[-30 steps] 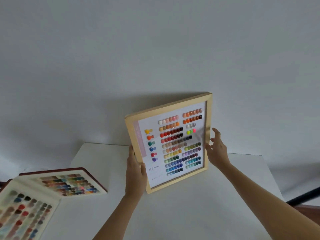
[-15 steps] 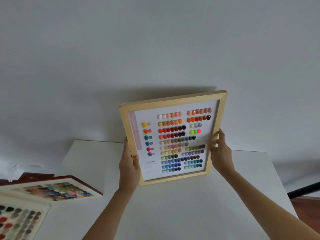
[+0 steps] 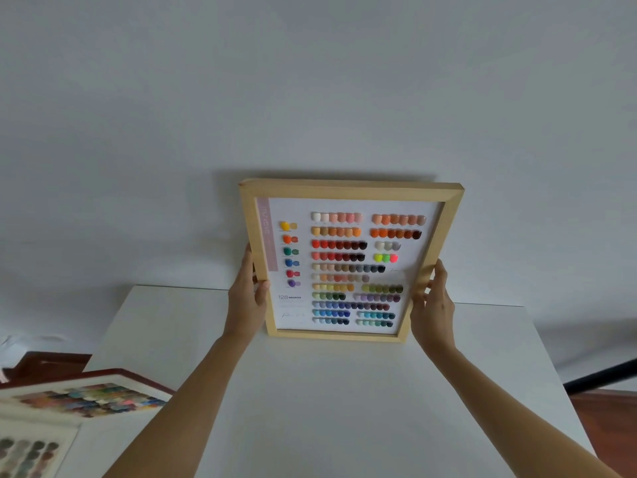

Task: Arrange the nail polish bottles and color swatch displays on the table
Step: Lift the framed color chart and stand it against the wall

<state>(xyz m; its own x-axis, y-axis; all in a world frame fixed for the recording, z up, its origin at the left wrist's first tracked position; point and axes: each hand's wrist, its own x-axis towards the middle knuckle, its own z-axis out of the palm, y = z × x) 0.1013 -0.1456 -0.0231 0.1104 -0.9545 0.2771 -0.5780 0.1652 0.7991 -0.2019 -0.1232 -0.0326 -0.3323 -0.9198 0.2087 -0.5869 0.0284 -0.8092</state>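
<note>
I'm standing the frame point(image 3: 348, 260) up at the back of the table point(image 3: 344, 408), so the step in hand is placing this swatch display upright against the wall point(image 3: 310, 98). My left hand point(image 3: 246, 301) grips the frame's left side, thumb over the front edge and fingers curled behind it. My right hand point(image 3: 431, 305) holds the right side lower down, fingers wrapped round the outer edge; how far they reach behind I cannot tell. The frame sits between my two hands, face toward me, its top tipped back close to the wall with a shadow just behind it. Its bottom edge looks to be on or just above the tabletop near the far edge; I cannot tell whether it touches.

Next, I judge, I need to seat the bottom edge firmly, let the top lean onto the wall, and only then loosen both grips, one after the other, checking it does not slide forward on the smooth white surface. If the lean is too shallow it could tip toward me.

Two more swatch boards point(image 3: 89, 398) lie flat at my near left, well apart from the frame, waiting their turn. I see no polish bottles here
</note>
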